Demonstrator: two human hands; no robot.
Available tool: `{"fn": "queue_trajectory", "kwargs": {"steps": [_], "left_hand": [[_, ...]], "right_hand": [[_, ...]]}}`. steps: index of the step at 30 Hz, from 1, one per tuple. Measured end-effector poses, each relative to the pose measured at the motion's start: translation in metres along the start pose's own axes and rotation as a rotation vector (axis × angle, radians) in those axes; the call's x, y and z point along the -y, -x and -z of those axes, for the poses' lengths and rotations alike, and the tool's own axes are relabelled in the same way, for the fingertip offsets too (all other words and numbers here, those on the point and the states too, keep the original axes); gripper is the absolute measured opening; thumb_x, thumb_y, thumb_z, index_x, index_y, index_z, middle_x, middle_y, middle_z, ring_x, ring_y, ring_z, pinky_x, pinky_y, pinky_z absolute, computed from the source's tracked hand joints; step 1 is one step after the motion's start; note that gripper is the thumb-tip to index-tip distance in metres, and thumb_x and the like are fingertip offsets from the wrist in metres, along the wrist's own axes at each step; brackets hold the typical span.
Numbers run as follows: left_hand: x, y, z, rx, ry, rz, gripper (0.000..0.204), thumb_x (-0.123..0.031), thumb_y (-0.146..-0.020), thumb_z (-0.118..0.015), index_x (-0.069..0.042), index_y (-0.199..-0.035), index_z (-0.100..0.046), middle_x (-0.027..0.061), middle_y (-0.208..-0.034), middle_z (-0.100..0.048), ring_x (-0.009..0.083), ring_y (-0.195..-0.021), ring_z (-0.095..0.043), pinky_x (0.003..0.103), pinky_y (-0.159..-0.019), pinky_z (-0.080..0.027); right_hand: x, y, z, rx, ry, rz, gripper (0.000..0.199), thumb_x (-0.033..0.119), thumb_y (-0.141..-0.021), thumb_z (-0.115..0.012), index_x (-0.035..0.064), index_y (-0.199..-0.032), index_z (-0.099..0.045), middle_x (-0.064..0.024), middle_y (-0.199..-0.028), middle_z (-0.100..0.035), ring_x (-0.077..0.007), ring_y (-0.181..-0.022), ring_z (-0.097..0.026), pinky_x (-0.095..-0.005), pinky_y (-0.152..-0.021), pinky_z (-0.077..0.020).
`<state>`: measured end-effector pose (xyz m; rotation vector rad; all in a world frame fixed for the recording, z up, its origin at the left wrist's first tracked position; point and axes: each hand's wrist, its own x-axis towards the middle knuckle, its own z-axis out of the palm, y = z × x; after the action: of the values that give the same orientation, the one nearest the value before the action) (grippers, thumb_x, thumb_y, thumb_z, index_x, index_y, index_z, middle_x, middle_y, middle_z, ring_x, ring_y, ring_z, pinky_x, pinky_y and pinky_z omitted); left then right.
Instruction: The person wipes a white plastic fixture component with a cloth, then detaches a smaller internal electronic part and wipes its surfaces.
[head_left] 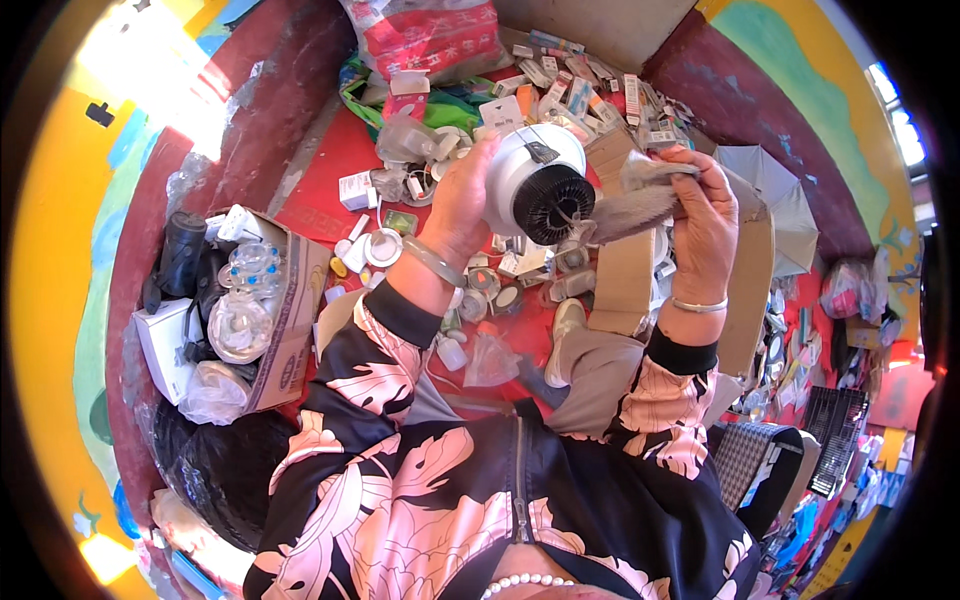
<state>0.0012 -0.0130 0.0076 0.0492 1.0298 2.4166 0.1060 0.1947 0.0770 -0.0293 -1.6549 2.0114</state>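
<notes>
My left hand (462,205) grips a white downlight (503,180) by its side. Its black finned heat sink (553,203) faces me, and a thin lead with a small dark tag lies over the white housing. On the right, my right hand (706,225) pinches a crumpled greyish wrap (635,212) between thumb and fingers. Whether this wrap is cloth or thin plastic, I cannot tell. Its loose end hangs against the heat sink's edge. Below both hands lie several small lamps and fittings, partly hidden by my arms and the downlight.
A cardboard box (292,320) of lamps and clear-bagged parts stands at left, above a black bag (225,465). Another open carton (622,285) sits under my right hand. Small boxes (632,98) and a red-white sack (440,40) lie at the back. My shoe (567,335) is among the fittings.
</notes>
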Motion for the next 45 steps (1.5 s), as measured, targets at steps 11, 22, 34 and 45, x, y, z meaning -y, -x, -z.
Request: {"fn": "queue_trajectory", "kwargs": {"steps": [11,22,34,45], "left_hand": [[0.009,0.009,-0.013,-0.011,-0.175,-0.052,0.036,-0.034,-0.092,-0.049,-0.001,-0.098,-0.063,0.0041,-0.089,-0.063,0.0107,-0.076,-0.058,0.025,-0.069,-0.046],[0.025,0.006,-0.004,-0.053,-0.500,-0.350,0.047,-0.038,-0.094,-0.047,0.003,-0.082,-0.065,0.0001,-0.069,-0.059,0.0064,-0.062,-0.049,0.023,-0.057,-0.042],[0.019,0.002,-0.002,-0.032,-0.235,-0.251,0.040,-0.030,-0.096,-0.043,0.005,-0.104,-0.060,0.0090,-0.097,-0.063,0.0146,-0.084,-0.058,0.028,-0.076,-0.046],[0.008,0.000,-0.002,-0.062,-0.192,-0.267,0.037,-0.032,-0.094,-0.047,0.002,-0.099,-0.060,0.0077,-0.091,-0.063,0.0130,-0.076,-0.060,0.027,-0.069,-0.049]], "right_hand": [[-0.031,0.015,-0.049,0.101,0.829,0.244,0.014,0.003,-0.074,-0.060,0.0044,-0.086,-0.067,-0.0109,-0.073,-0.061,-0.0210,-0.069,-0.060,-0.0304,-0.063,-0.0466],[-0.021,0.022,-0.066,0.400,1.325,0.666,0.011,0.009,-0.068,-0.056,0.0073,-0.079,-0.060,-0.0049,-0.075,-0.059,-0.0230,-0.079,-0.055,-0.0360,-0.066,-0.0418],[-0.040,0.043,-0.091,0.510,1.346,0.688,0.008,0.012,-0.065,-0.056,0.0068,-0.070,-0.056,-0.0041,-0.076,-0.057,-0.0210,-0.079,-0.053,-0.0337,-0.067,-0.0393],[0.002,-0.003,0.023,0.017,0.390,0.031,0.017,0.005,-0.090,-0.053,-0.0012,-0.104,-0.059,-0.0030,-0.090,-0.063,-0.0088,-0.079,-0.059,-0.0217,-0.071,-0.0473]]}}
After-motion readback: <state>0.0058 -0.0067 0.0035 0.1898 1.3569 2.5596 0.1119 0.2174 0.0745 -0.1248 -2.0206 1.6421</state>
